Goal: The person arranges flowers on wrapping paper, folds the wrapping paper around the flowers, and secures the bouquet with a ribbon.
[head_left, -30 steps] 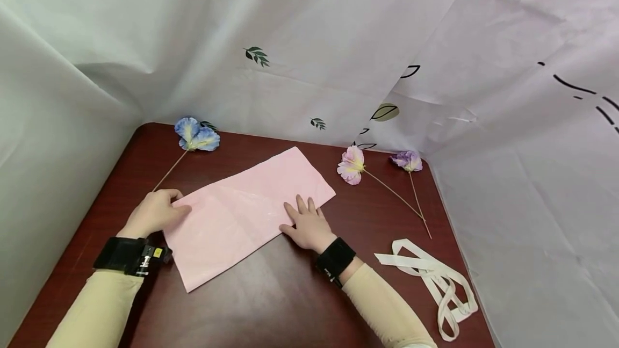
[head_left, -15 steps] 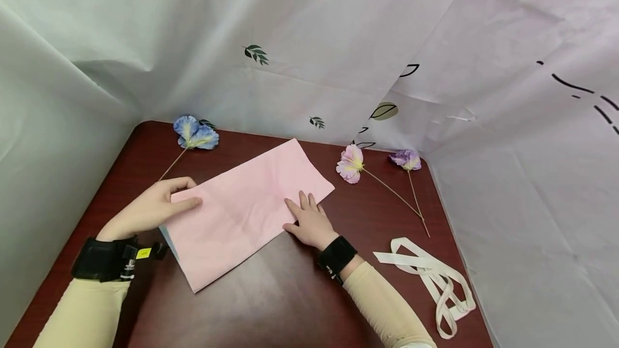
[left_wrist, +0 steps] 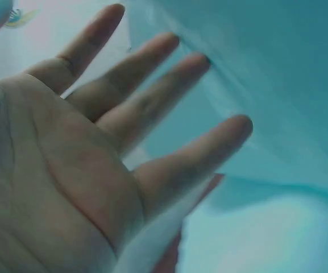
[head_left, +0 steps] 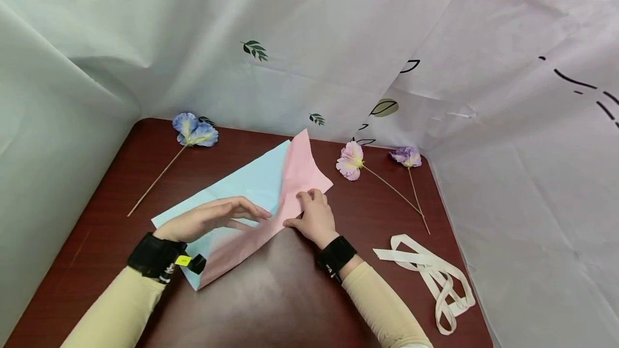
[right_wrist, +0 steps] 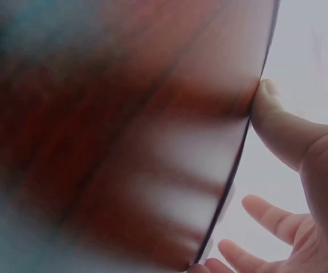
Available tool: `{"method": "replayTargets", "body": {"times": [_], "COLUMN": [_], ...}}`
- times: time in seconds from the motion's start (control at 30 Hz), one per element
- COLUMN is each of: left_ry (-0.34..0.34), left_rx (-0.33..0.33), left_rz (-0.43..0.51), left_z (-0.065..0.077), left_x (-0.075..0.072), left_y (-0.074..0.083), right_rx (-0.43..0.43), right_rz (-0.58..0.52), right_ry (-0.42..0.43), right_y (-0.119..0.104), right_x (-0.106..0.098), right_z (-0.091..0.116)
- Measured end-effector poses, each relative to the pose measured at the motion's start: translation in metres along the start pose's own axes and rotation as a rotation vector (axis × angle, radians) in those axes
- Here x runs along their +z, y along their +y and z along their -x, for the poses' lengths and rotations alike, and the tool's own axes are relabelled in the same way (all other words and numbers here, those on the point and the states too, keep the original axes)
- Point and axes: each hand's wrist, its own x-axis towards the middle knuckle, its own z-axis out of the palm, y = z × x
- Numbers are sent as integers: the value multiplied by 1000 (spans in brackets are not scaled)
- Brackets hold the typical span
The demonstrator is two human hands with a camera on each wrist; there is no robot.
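A pink-and-blue sheet [head_left: 256,176] lies mid-surface [head_left: 271,305], its pink flap [head_left: 300,168] partly lifted. The left hand [head_left: 213,216] reaches across the blue side, fingers extended and grasping nothing, hiding part of it; the right hand [head_left: 316,219] rests on the near edge, its relaxed fingers on the sheet, thumb against the edge. A blue flower [head_left: 194,132] lies left. The pink flower [head_left: 350,161] sits just beside the sheet's right corner, its stem crossing the purple flower's [head_left: 408,157]. Beyond the right forearm, a white ribbon [head_left: 411,258] lies looped; a printed curtain [head_left: 314,26] rises behind.
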Motion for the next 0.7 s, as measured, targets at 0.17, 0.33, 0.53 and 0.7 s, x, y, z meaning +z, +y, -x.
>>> {"method": "replayTargets", "body": {"times": [0.17, 0.33, 0.53, 0.7], "left_ry": [126, 137, 50, 40], "left_rx": [-127, -265, -392, -490], "left_rz": [-132, -471, -643, -739], "left_z": [-20, -37, -56, -69], "left_x": [17, 28, 33, 38], "left_y": [-28, -46, -67, -76], "right_rx": [20, 0, 310, 365], "right_rz": [-83, -315, -1112, -1207], "right_ry": [17, 10, -75, -12], "right_y": [6, 19, 25, 24], "right_x": [2, -5, -36, -67], "right_z": [1, -2, 5, 17]}}
